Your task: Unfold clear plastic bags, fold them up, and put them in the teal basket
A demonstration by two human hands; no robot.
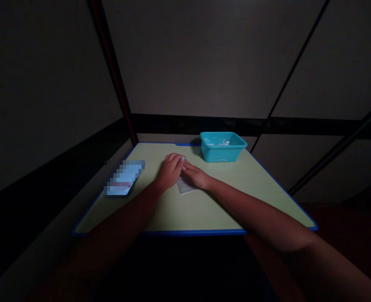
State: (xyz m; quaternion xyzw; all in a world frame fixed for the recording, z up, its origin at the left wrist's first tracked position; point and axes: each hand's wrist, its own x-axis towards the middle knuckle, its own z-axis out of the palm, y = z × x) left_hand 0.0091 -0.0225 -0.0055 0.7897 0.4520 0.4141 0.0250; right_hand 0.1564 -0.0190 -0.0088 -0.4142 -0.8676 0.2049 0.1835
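Observation:
Near the middle of the table, my left hand (169,171) and my right hand (197,175) meet at the fingertips over a flat, greyish, see-through sheet or bag (187,186). A small pale blue thing (182,159) shows where the fingers meet; it is too small to make out. The fingers of my left hand are bent and close together. My right hand lies low across the sheet, its fingers together and pointing left. What is under the fingers is hidden.
A turquoise basket (221,154) with some clear or whitish things inside stands at the back right of the pale green table (185,218), which has a blue edge. A phone with a lit, blurred screen (125,178) lies at the left. Dark walls surround the table.

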